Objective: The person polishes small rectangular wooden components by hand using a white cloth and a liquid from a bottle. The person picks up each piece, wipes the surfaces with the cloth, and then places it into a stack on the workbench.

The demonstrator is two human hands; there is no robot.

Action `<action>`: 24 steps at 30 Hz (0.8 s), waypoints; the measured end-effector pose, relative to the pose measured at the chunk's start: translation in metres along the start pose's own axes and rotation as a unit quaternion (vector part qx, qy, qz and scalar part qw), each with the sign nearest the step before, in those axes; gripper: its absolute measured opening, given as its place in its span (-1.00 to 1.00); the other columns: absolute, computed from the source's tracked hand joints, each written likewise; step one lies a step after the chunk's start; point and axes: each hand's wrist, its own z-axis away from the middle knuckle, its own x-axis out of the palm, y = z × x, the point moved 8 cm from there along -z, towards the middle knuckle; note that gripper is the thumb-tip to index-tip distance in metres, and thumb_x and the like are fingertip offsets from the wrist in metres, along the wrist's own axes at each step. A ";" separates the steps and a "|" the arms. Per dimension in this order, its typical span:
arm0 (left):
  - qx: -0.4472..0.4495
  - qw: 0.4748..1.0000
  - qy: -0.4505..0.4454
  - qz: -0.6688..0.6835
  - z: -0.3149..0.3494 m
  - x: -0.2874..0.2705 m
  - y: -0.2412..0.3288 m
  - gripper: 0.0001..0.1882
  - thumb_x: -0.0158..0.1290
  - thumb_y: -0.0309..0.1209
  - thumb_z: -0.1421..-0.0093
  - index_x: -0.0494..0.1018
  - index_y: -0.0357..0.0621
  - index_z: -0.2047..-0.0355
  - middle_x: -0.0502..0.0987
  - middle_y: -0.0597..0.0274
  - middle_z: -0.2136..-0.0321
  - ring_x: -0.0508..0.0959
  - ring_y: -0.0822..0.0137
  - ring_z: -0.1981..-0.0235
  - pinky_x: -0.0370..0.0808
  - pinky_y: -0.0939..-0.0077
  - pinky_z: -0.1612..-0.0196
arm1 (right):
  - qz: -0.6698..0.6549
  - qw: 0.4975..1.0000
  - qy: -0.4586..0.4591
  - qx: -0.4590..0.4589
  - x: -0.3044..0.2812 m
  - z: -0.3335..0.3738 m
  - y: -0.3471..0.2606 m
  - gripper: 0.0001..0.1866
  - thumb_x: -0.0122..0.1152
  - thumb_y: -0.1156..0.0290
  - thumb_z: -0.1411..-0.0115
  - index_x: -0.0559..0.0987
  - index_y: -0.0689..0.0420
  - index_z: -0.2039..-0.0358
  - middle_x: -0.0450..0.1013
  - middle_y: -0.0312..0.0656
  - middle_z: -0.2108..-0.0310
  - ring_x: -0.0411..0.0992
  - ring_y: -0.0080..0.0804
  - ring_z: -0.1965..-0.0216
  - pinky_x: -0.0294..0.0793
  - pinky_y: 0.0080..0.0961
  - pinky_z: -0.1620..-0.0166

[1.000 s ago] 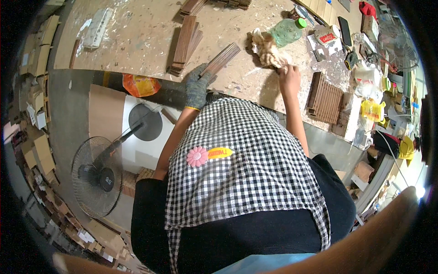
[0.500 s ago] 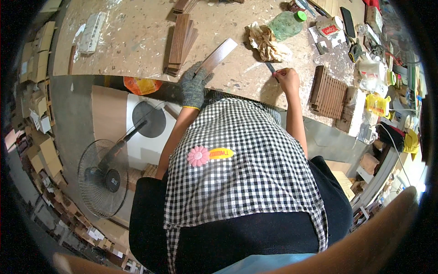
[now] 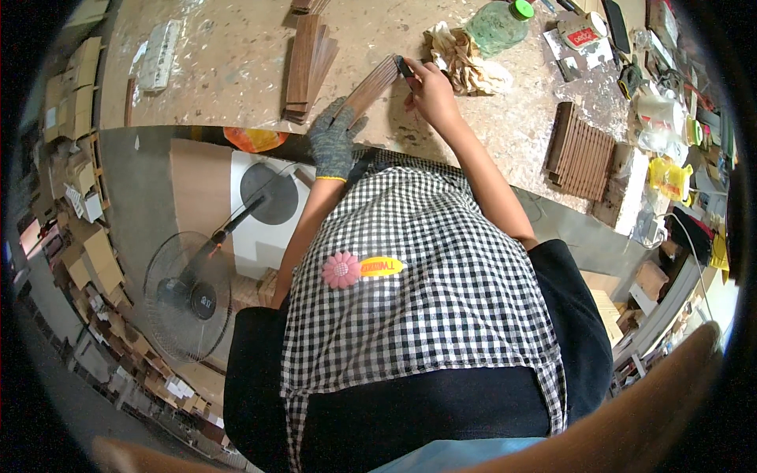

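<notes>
My left hand point(image 3: 332, 146), in a dark grey knit glove, holds the near end of a brown wooden strip point(image 3: 371, 89) on the workbench near its front edge. The strip slants away to the right. My bare right hand point(image 3: 433, 93) pinches a small, dark, flat tool point(image 3: 404, 68) at the strip's far end; its exact kind is partly hidden by my fingers. Left of the strip lies a fanned stack of brown wooden strips point(image 3: 300, 67). A crumpled cream cloth point(image 3: 471, 67) lies just beyond my right hand.
Behind the cloth is a green-capped clear bottle point(image 3: 498, 27). A row of brown strips point(image 3: 581, 154) sits at the bench's right, with a white cup point(image 3: 582, 31) and tools farther back. A white block point(image 3: 160, 55) lies far left. Below the bench stands a fan point(image 3: 189, 296).
My right hand has moved left and away from me with the dark tool, from the cloth's near edge to the strip's far end. The left hand keeps its hold on the strip.
</notes>
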 end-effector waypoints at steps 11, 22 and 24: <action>-0.011 1.000 0.007 -0.018 0.001 -0.011 -0.005 -0.53 0.15 -0.46 -0.24 0.36 -0.49 -0.09 0.44 -0.10 0.02 0.54 0.10 0.03 0.66 0.31 0.02 | -0.004 0.999 -0.044 0.024 0.018 0.005 0.004 -0.59 0.12 0.59 -0.27 0.51 0.14 -0.15 0.44 0.01 0.14 0.59 -0.23 0.50 0.60 -0.29 0.33; -0.009 1.000 0.014 0.009 0.002 -0.011 -0.003 -0.61 0.15 -0.55 -0.21 0.42 -0.48 -0.02 0.47 -0.09 0.05 0.56 0.08 0.11 0.70 0.30 0.13 | 0.024 0.999 -0.022 0.029 0.011 0.001 -0.003 -0.59 0.13 0.58 -0.25 0.53 0.15 -0.13 0.46 0.02 0.22 0.57 -0.11 0.38 0.57 -0.23 0.27; -0.011 1.000 0.012 0.012 0.002 -0.011 -0.003 -0.61 0.15 -0.55 -0.20 0.42 -0.49 -0.02 0.47 -0.09 0.05 0.56 0.07 0.11 0.70 0.30 0.13 | 0.016 0.998 -0.032 0.049 0.011 0.001 -0.002 -0.59 0.13 0.58 -0.24 0.53 0.15 -0.12 0.46 0.01 0.24 0.57 -0.12 0.38 0.57 -0.22 0.26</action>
